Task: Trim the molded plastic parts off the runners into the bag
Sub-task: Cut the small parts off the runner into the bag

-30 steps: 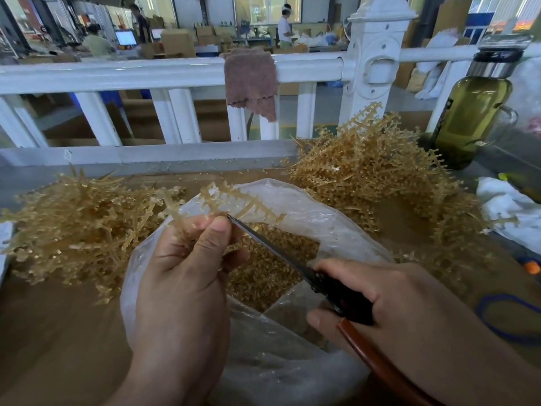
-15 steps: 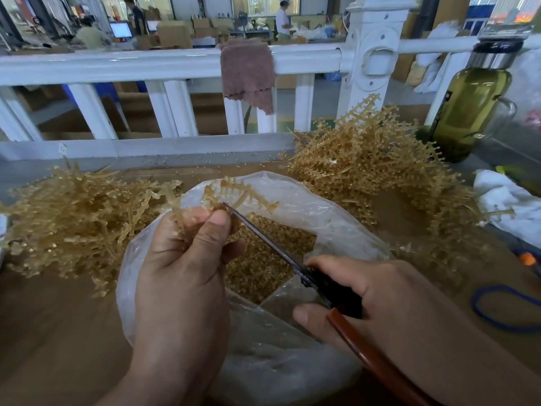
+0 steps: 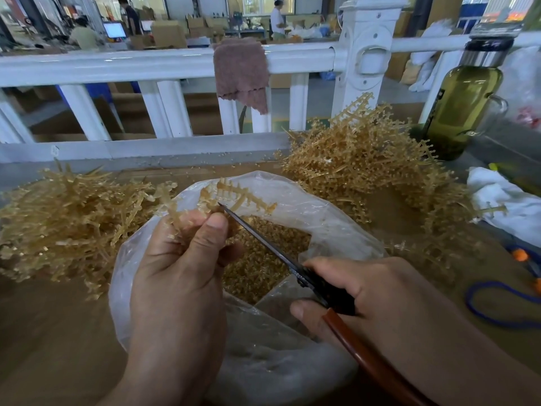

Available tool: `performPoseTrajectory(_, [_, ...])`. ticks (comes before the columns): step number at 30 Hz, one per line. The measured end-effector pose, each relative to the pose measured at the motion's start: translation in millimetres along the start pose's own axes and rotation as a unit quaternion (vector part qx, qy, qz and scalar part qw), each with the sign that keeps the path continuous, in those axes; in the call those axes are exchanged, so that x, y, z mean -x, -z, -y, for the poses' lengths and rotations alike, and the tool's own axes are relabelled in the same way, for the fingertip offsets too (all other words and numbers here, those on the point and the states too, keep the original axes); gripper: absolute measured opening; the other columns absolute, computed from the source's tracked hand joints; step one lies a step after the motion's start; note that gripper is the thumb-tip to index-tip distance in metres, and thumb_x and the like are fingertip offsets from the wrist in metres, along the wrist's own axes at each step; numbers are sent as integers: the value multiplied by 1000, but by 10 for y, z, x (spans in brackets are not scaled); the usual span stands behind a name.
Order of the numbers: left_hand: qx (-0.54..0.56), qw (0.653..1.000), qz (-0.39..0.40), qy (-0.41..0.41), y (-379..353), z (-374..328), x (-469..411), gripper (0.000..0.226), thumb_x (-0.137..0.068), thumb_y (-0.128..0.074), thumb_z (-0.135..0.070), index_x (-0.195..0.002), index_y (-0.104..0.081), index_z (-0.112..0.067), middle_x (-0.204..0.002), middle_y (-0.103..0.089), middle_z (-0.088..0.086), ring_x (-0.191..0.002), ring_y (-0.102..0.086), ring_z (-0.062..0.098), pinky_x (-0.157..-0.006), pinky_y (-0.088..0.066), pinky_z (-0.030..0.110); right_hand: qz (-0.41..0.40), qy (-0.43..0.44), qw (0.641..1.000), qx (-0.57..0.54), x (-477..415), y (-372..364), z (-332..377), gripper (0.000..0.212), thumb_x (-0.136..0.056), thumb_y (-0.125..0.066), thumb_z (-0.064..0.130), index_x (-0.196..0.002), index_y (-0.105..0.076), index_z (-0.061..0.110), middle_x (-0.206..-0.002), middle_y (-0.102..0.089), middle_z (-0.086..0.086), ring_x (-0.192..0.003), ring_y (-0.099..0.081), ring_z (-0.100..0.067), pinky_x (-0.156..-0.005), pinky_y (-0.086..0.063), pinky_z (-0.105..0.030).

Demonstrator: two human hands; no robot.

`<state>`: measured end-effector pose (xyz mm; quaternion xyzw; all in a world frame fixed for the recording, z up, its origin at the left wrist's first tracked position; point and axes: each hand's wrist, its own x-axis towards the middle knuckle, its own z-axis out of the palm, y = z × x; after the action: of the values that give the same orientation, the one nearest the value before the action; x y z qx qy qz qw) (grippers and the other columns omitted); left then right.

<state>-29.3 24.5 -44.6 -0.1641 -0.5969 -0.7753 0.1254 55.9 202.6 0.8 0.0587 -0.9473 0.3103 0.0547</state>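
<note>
A runner (image 3: 234, 197) was pinched in the fingers of the left hand (image 3: 181, 271) over the open bag (image 3: 330, 218), which was part filled with trimmed parts (image 3: 263, 262). Scissors (image 3: 281, 253) were gripped by the right hand (image 3: 380, 300), tips touching the runner. Runner heaps (image 3: 363, 168) were spread on the tabletop (image 3: 44, 332).

Amber runners (image 3: 240, 197); clear bag (image 3: 292, 200) (black-bladed scissors (image 3: 292, 265)); mauve cloth (image 3: 241, 71).
</note>
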Motion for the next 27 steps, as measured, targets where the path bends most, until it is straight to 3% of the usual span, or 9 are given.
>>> performPoseTrajectory(6, [-20, 1000, 4, 11, -11, -14, 2, 13, -94, -67, -38, -82, -71, -38, -83, -72, -13, -83, -70, 6, -69, -58, 27, 14, 1, 1000, 12, -5, 22, 13, 34, -79, -55, 57, -86, -64, 25, -75, -60, 26, -67, -59, 3, -57, -41, -12])
performPoseTrajectory(11, [72, 991, -80, 77, -70, -10, 29, 7, -80, -71, -28, -74, -68, -26, -85, -73, 0, -84, -72, 13, -67, -57, 23, 16, 1, 1000, 11, -19, 12, 8, 28, -80, -55, 55, -77, -59, 28, -71, -59, 25, -65, -58, 3, -56, -40, -12])
performPoseTrajectory(17, [45, 992, -74, 92, -79, -67, -23, 16, -95, -63, -16, -81, -70, -20, -82, -70, 5, -80, -69, 19, -69, -57, 32, 1, 1, 999, 52, -34, -6, -54, 32, -76, -52, 63, -86, -60, 33, -66, -57, 29, -69, -59, 6, -56, -42, -13])
performPoseTrajectory(21, [-13, 996, -62, 66, -42, -103, -56, 23, -101, -58, -17, -81, -70, -22, -79, -69, 1, -76, -68, 14, -70, -57, 28, -9, 8, 997, 77, -32, 25, -72, 43, -73, -45, 70, -100, -59, 40, -69, -59, 24, -72, -59, 4, -62, -45, -15])
performPoseTrajectory(27, [13, 993, -56, 103, -9, -98, -65, 26, -100, -59, -19, -78, -73, -21, -87, -72, 5, -81, -70, 15, -73, -58, 31, 12, -2, 998, 53, -35, 38, -53, 37, -75, -51, 67, -95, -61, 38, -71, -56, 37, -70, -57, 8, -61, -42, -9])
